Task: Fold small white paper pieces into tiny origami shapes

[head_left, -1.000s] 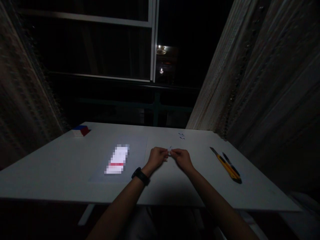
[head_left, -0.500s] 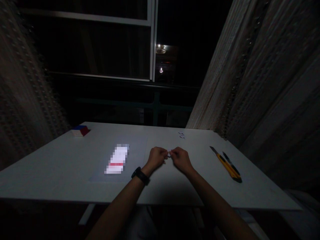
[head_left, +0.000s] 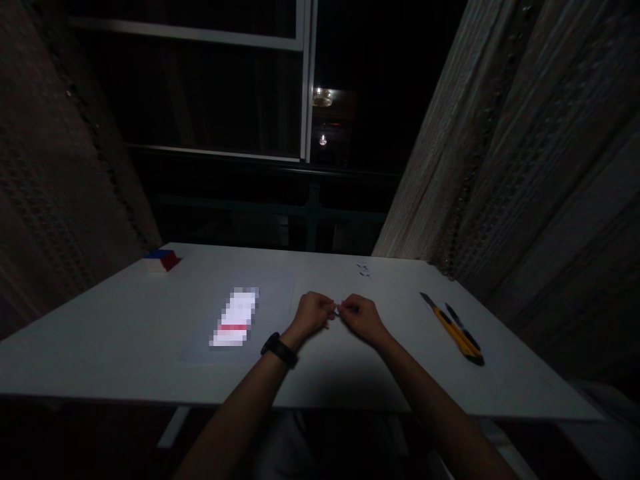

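Note:
My left hand (head_left: 311, 313), with a black watch (head_left: 280, 350) on its wrist, is closed in a pinch above the middle of the white table (head_left: 345, 380). Facing it, my right hand (head_left: 364, 317) is pinched too, and the fingertips of both hands almost meet. Between them shows a small white piece, perhaps paper (head_left: 337, 308), mostly covered by the fingers. Just beyond the hands lie a few small white pieces with dark marks (head_left: 363, 270).
A lit, pixelated phone-like screen (head_left: 235, 317) lies on a pale sheet (head_left: 200, 357) at left. The yellow utility knife (head_left: 457, 333) and a dark pen (head_left: 463, 325) lie at right. A blue, red and white cube (head_left: 161, 261) sits far left. Curtains (head_left: 540, 147) flank the dark window.
Both hands stay almost in place, their fingertips shifting slightly around the small white piece. The view has moved a little; the things on the table have not.

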Demonstrator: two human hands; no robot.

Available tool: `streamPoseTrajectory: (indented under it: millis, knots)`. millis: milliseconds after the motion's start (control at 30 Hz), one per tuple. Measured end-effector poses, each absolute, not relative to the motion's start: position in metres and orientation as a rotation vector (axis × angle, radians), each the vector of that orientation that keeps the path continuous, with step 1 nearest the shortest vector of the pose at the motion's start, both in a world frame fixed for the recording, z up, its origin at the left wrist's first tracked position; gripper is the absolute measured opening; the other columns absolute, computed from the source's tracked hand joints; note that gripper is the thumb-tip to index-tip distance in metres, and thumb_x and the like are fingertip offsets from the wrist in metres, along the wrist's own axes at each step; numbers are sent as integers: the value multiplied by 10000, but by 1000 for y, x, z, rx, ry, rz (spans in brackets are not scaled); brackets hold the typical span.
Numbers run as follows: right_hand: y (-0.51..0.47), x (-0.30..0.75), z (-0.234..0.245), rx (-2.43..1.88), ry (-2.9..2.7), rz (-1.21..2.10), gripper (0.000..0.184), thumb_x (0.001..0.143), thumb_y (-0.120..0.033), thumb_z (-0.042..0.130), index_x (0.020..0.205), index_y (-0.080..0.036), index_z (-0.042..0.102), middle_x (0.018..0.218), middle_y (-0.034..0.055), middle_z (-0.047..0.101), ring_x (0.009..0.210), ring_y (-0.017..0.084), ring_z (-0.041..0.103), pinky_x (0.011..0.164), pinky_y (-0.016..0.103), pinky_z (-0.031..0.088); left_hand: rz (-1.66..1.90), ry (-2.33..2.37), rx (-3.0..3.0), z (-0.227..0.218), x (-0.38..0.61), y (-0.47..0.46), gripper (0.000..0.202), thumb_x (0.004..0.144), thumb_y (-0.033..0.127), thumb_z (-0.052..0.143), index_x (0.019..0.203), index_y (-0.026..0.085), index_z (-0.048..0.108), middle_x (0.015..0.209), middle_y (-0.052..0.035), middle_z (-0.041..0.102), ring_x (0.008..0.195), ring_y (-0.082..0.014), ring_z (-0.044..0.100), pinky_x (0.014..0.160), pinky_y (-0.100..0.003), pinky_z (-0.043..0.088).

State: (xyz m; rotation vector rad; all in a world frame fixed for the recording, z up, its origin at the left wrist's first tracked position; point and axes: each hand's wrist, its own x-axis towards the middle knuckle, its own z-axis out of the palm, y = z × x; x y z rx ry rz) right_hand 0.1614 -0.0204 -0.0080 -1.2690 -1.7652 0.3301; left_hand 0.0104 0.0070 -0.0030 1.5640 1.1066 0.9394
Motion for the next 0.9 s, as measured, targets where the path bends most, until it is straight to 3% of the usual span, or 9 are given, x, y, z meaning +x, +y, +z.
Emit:
streamPoseTrajectory:
  millis: [900]
  knots:
    - [-17,157,-11,-1320,-1756,362,170,738,-267,552,669,-158,662,657,30,601,614,135,551,577,239,411,860,1259,1898,-8,6,13,262,749,304,511,670,120,680,592,-59,656,493,-119,578,470,-199,410]
